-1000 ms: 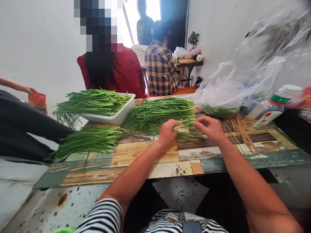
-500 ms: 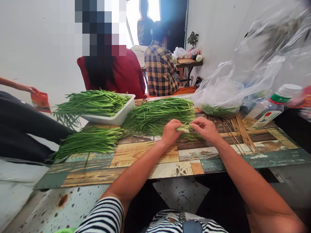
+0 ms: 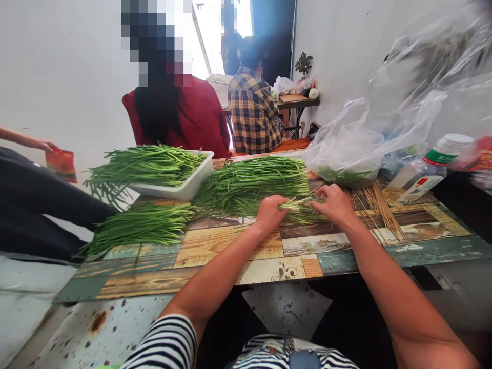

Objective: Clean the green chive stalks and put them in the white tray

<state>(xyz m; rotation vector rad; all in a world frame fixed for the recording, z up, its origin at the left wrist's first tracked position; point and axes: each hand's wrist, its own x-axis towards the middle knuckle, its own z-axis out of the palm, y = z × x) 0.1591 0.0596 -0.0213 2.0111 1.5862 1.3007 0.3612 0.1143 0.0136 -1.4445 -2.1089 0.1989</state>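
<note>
We have our left hand closed round a small bunch of green stems, their pale ends pointing right. Our right hand is at those ends, thumb and fingers bent toward each other; whether they pinch a stem or only brush past, we cannot tell. Half a second ago its fingertips were close against the left hand; now they have drawn off to the right, and more of the pale ends shows between. We take this as one stroke of tidying the stem ends, with the bunch itself kept firmly in the left. Below the hands, thin loose greens lie on the patterned table.

Just behind the bunch we have the large pile of stems; to its left, a second pile and a white tub heaped with more. To our right are thin sticks, a clear plastic bag and a bottle. Beyond the table sit a person in red and another in plaid.
</note>
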